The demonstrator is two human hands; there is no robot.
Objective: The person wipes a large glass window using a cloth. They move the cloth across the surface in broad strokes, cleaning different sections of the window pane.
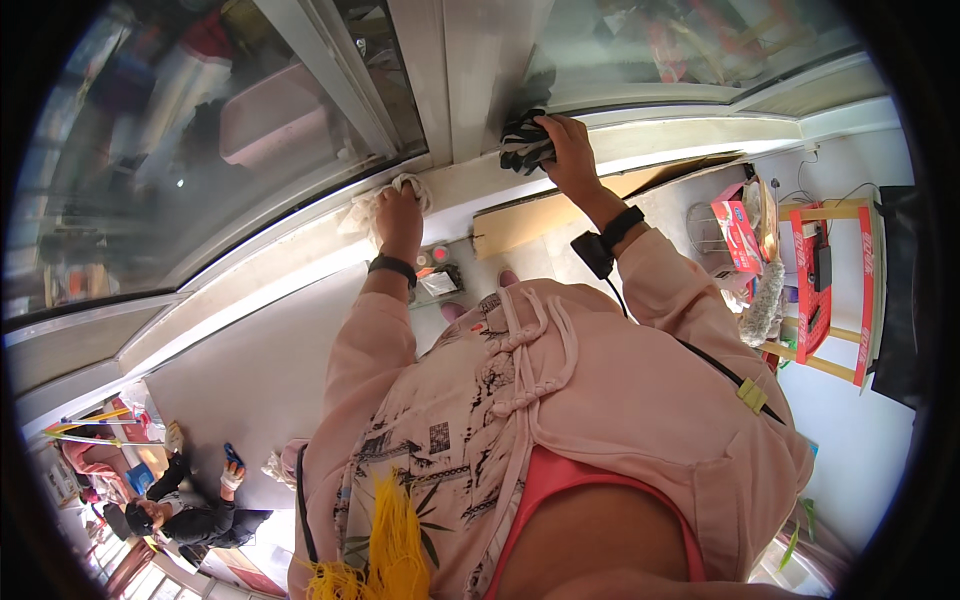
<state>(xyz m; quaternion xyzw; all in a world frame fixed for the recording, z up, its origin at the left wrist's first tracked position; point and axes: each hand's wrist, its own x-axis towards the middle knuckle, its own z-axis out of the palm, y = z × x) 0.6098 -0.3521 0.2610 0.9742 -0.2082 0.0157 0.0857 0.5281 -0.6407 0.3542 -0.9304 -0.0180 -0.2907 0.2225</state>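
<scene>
My left hand (400, 217) presses a bunched white cloth (367, 210) onto the pale window sill (300, 235), below the sliding glass pane on the left. A black-and-white striped cloth (524, 142) is gripped in my right hand (574, 154). It touches the foot of the upright white window frame (465, 75), where the frame meets the sill. Both hands have their fingers curled over the cloths, and parts of the cloths are hidden under them.
Behind the left glass, a pink plastic tub (274, 112) shows. Flattened cardboard (517, 223) leans below the sill. To the right stand a red-edged shelf rack (814, 285) and a red carton (737, 232). Another person (199, 517) wearing gloves is at the lower left.
</scene>
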